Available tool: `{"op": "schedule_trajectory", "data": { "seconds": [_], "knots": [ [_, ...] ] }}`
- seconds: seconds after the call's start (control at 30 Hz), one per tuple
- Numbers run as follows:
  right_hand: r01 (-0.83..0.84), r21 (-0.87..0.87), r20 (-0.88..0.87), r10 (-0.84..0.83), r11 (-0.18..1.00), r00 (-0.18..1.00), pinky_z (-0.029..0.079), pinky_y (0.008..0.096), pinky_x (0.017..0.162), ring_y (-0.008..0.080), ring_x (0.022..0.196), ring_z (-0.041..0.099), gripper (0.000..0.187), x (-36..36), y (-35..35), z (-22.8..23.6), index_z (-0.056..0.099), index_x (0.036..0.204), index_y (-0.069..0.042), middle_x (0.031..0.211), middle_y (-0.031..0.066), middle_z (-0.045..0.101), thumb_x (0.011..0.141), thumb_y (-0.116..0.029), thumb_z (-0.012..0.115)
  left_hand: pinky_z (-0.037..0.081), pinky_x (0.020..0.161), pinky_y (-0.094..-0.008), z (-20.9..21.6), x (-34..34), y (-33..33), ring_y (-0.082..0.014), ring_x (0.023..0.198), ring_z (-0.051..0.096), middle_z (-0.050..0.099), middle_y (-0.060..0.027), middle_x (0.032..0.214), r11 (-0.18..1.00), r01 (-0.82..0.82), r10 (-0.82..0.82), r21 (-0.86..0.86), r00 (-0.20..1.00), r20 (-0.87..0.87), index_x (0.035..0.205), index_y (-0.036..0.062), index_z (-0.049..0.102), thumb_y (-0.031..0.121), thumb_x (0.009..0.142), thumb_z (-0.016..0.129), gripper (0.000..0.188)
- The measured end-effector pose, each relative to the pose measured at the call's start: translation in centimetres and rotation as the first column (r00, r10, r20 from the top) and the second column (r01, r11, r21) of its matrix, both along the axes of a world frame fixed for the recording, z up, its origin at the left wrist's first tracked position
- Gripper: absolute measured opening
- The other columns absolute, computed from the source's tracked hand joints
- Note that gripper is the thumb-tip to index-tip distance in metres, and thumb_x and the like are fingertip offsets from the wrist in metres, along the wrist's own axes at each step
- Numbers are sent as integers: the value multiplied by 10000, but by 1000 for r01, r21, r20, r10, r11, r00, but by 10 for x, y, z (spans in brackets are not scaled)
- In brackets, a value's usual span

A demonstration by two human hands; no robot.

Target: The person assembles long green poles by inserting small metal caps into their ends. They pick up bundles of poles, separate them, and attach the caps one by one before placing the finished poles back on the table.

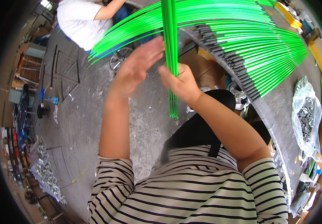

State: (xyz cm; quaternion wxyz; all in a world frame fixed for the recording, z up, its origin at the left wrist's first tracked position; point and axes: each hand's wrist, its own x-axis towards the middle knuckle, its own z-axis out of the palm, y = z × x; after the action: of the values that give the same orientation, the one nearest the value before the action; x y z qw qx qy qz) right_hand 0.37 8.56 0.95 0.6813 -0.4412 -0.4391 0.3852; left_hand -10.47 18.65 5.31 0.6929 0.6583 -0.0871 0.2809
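My right hand (181, 83) is wrapped round a bundle of thin bright green rods (171, 44). The bundle stands almost upright in the picture, its lower ends hanging below my fist and its top running out of view. Beside it on the left, my left hand (140, 61) is open, fingers stretched and slightly blurred, with the fingertips close to the rods. Whether they touch the bundle I cannot tell. On the table to the right lies a wide fan of green rods with black end sleeves (239, 67). More long green rods (138, 28) arch across the back.
A person in a white shirt (80, 22) sits at the far left, by the long rods. A clear plastic bag of small dark parts (307, 117) lies on the table (280, 108) at right. Metal frames (65, 69) and a heap of small shiny parts (46, 171) stand at left.
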Motion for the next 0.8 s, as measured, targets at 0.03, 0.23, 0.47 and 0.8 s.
{"op": "schedule_trajectory", "data": {
  "seconds": [0.03, 0.23, 0.47, 0.8],
  "knots": [
    [-35, -86, 42, 39, 996, 998, 381, 244, 525, 57, 579, 444, 232, -2, 2, -17, 587, 740, -18, 614, -15, 517, 864, -213, 592, 355, 962, -375, 15, 0, -3, -214, 1090, 508, 547, -136, 1145, 998, -2, 5, 66, 999, -51, 1245, 15, 433, 214, 870, 554, 441],
    [-92, -277, 399, 202, 956, 894, 429, 338, 619, 193, 648, 544, 338, 11, -5, -80, 602, 753, -26, 649, 93, 564, 879, -334, 542, 450, 815, -305, -5, -1, -11, -173, 846, 606, 637, -95, 907, 981, -15, 80, 193, 939, -334, 977, -4, 566, 109, 912, 457, 170],
    [-24, -380, 493, 225, 925, 841, 455, 330, 715, 195, 830, 571, 297, 20, -15, -76, 511, 1023, -36, 895, 90, 596, 824, -224, 626, 464, 795, -292, -30, -3, -25, -161, 869, 606, 652, -91, 900, 993, -47, 86, 106, 914, -398, 1010, -16, 583, 92, 895, 480, 189],
    [32, -479, 588, 294, 877, 753, 445, 321, 756, 194, 895, 572, 294, 27, -21, -17, 544, 1099, -73, 943, 97, 613, 835, -188, 602, 458, 846, -312, -16, 4, -14, -187, 929, 604, 638, -120, 986, 995, 31, -4, 97, 962, -272, 1099, -16, 561, 133, 915, 468, 254]
  ]
}}
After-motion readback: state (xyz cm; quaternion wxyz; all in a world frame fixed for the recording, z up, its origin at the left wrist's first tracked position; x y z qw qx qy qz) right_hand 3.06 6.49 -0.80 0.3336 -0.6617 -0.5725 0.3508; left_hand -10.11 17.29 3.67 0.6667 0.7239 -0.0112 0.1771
